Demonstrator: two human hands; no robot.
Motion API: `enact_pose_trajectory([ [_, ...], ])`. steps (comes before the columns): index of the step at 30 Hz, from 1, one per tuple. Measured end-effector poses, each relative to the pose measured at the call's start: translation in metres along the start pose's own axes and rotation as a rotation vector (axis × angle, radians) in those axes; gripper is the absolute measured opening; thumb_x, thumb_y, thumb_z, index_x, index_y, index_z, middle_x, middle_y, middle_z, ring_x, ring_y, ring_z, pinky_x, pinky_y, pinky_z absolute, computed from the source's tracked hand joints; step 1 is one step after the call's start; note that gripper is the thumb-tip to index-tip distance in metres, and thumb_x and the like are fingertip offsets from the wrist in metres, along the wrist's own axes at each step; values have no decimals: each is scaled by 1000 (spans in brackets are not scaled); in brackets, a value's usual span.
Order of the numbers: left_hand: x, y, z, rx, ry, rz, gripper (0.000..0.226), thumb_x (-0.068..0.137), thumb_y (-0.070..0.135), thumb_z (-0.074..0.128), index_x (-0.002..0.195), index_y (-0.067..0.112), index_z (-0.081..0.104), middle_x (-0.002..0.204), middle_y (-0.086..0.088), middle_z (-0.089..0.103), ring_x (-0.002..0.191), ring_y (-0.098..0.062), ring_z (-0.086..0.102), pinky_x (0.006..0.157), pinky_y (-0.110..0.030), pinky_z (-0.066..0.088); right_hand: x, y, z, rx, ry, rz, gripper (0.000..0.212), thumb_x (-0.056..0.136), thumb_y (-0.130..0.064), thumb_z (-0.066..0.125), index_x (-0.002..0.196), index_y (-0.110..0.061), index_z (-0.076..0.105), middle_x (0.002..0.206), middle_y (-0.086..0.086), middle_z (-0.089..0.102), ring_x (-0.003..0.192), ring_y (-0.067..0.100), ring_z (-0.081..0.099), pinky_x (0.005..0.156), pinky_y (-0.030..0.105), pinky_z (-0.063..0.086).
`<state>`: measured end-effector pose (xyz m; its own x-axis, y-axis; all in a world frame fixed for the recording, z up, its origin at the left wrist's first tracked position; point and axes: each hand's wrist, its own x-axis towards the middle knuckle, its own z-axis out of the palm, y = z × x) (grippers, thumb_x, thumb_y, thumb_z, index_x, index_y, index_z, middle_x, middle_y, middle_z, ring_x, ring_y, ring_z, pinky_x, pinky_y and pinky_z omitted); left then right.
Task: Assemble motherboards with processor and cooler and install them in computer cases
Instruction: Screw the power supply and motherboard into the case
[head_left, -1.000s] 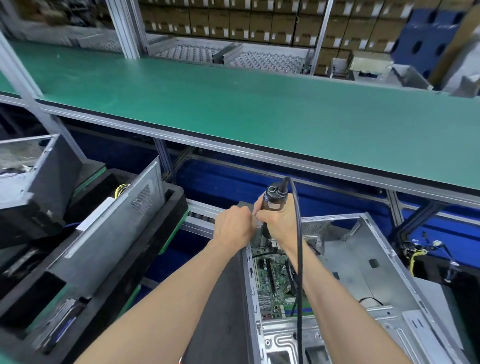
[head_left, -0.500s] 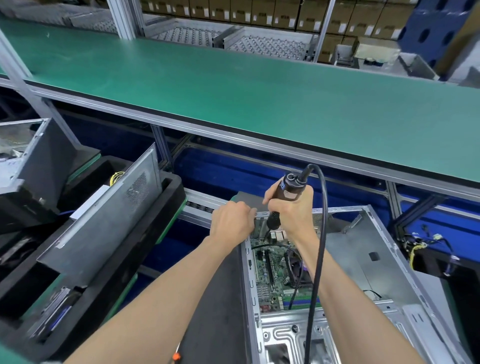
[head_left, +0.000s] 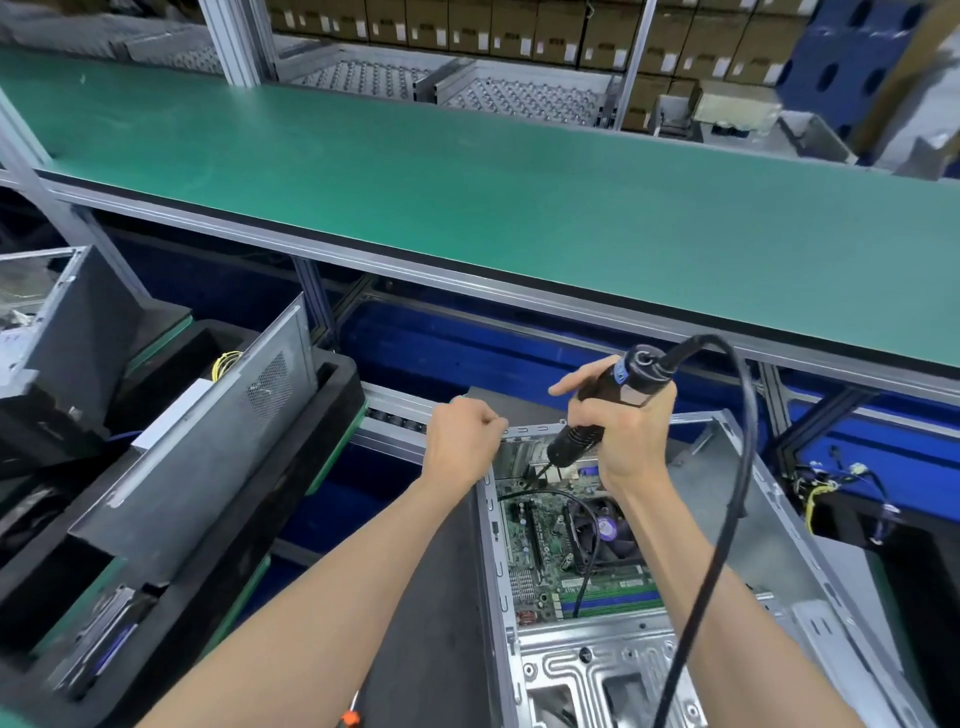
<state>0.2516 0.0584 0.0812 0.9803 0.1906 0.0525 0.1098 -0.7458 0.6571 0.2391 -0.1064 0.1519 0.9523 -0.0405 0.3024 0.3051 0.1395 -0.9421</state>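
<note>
**Q:** Below the green conveyor belt (head_left: 519, 197), how many items are in view, by type?

**A:** One open computer case (head_left: 727, 649) lies flat at near right, with one motherboard (head_left: 545, 561) seated inside it. One cooler fan (head_left: 602, 530) sits on that board. One electric screwdriver (head_left: 597, 415) with one black cable (head_left: 727, 519) is in use. At left, two black foam trays (head_left: 332, 395) each carry a further grey case (head_left: 197, 431); the far-left one is cut off by the frame edge. Two hands are in view.

**Q:** State of each hand?

**A:** The right hand (head_left: 628, 436) is wrapped around the screwdriver body, holding it tilted, bit end down and to the left. The left hand (head_left: 462, 441) is curled into a loose fist at the far-left corner of the open case. Whether it pinches anything cannot be determined.

**Q:** Position of the motherboard relative to the hands?

**A:** The board lies just near of both hands, below the right wrist. The screwdriver bit points at the board's far edge, between the two hands. The cable loops from the tool's top, right of the right forearm, toward the near edge.
</note>
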Motion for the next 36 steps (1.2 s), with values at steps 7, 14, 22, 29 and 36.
enact_pose_trajectory([
  [7, -5, 11, -6, -1197, 100, -554, 39, 100, 28, 60, 67, 9, 50, 44, 5, 33, 37, -11, 23, 40, -24, 26, -3, -47, -34, 392, 269, -31, 30, 53, 15, 50, 57, -12, 62, 61, 13, 62, 53, 26, 53, 54, 29, 39],
  [14, -18, 13, -1, -1788, -103, -558, 40, 106, 34, 46, 100, -2, 62, 75, -9, 65, 79, -22, 72, 86, -38, 56, -9, -90, -62, 681, 346, 12, 23, 59, 6, 41, 63, -11, 56, 64, 9, 55, 47, 17, 40, 56, 25, 33],
  [22, -28, 24, -1, -1756, -259, -452, 67, 105, 52, 31, 123, -6, 60, 121, -23, 69, 114, -31, 68, 92, -41, 56, -19, -103, -58, 726, 362, -16, 25, 58, 2, 40, 58, -14, 59, 61, 7, 54, 47, 15, 42, 55, 24, 38],
  [29, -35, 34, -2, -1755, -247, -465, 65, 105, 48, 33, 121, -9, 61, 119, -25, 69, 110, -33, 69, 79, -37, 61, -27, -96, -52, 723, 383, 25, 27, 58, 4, 41, 57, -14, 61, 62, 9, 55, 45, 15, 39, 54, 24, 38],
  [36, -41, 34, -5, -1731, -332, -455, 59, 108, 43, 31, 123, -7, 58, 122, -24, 68, 113, -34, 68, 87, -40, 60, -28, -95, -55, 749, 432, 33, 23, 57, 4, 42, 64, -12, 57, 63, 10, 55, 46, 15, 39, 54, 23, 37],
])
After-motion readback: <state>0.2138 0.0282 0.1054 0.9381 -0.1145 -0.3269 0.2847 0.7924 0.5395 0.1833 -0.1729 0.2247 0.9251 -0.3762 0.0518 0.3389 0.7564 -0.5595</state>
